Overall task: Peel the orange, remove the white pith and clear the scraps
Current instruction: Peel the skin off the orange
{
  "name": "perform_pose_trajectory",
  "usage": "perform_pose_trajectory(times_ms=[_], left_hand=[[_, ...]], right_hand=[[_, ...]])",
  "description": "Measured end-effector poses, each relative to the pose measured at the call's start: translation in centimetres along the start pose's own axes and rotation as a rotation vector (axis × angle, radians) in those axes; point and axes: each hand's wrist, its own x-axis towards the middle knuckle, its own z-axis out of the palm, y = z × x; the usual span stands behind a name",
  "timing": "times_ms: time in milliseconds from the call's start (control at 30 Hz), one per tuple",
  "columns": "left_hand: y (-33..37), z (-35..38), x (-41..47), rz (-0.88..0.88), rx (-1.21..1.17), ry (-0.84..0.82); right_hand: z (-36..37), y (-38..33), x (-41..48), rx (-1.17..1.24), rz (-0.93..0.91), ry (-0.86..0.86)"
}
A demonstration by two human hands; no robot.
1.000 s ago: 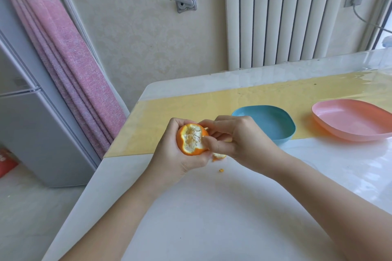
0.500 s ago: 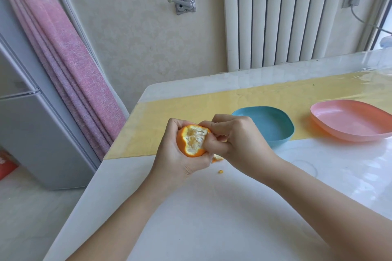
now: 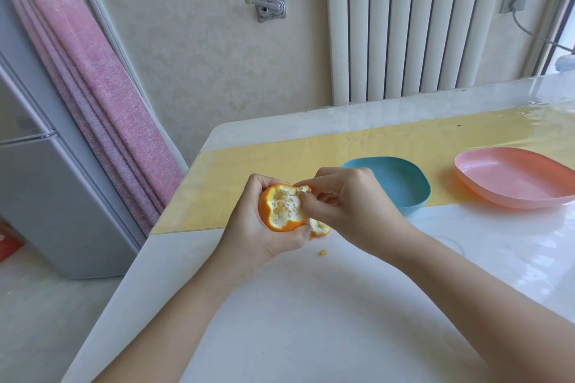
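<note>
A partly peeled orange [image 3: 281, 208] sits in my left hand [image 3: 258, 233], which grips it from below and behind above the white table [image 3: 311, 320]. White pith shows on the bared top. My right hand [image 3: 351, 208] pinches a flap of peel at the orange's upper right edge. A loose piece of peel [image 3: 320, 228] lies just under the two hands. A tiny orange scrap [image 3: 322, 253] rests on the table below it.
A blue bowl [image 3: 407, 186] stands just behind my right hand on a yellow mat [image 3: 249, 171]. A pink plate [image 3: 513, 183] is further right. The table's left edge drops off beside a grey fridge [image 3: 46, 196] and a pink curtain [image 3: 102, 96].
The bared patch on the orange has grown. My right hand's fingers have shifted from the orange's right side up to its top edge, pulling peel away.
</note>
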Motion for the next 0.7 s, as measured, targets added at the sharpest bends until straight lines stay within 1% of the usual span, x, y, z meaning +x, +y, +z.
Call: perform_pose_trajectory(times_ms=[100, 133, 200, 300, 367, 400, 467, 533, 567, 633, 700], left_hand=[[0.3, 0.1, -0.1, -0.005, -0.023, -0.029], [0.4, 0.0, -0.1, -0.007, -0.038, -0.04], [0.6, 0.0, -0.3, -0.011, -0.076, -0.064], [1.0, 0.4, -0.5, 0.017, -0.081, -0.107], [0.8, 0.5, -0.3, 0.025, -0.092, -0.076], [0.6, 0.3, -0.1, 0.026, -0.095, -0.038], [0.3, -0.2, 0.2, 0.025, -0.092, 0.034], [0.0, -0.8, 0.5, -0.024, -0.146, 0.086], [-0.1, -1.0, 0.6, -0.054, -0.171, 0.098], [-0.4, -1.2, 0.7, -0.087, -0.167, 0.107], [-0.7, -1.2, 0.8, -0.073, -0.107, 0.097]], right_hand=[[0.2, 0.2, 0.0, -0.038, 0.002, 0.083], [0.2, 0.2, 0.0, -0.011, 0.037, 0.114], [0.1, 0.1, 0.2, 0.121, 0.151, 0.153], [0.0, 0.2, 0.6, 0.292, 0.3, 0.123], [0.0, 0.6, 0.8, 0.343, 0.372, 0.051], [0.0, 0.9, 0.9, 0.295, 0.392, 0.016], [0.1, 1.5, 0.7, 0.046, 0.383, -0.067], [0.6, 1.9, 0.4, -0.209, 0.311, -0.149], [0.9, 2.2, 0.3, -0.284, 0.274, -0.174], [1.2, 2.2, 0.2, -0.329, 0.242, -0.177], [1.1, 1.8, 0.2, -0.277, 0.222, -0.134]])
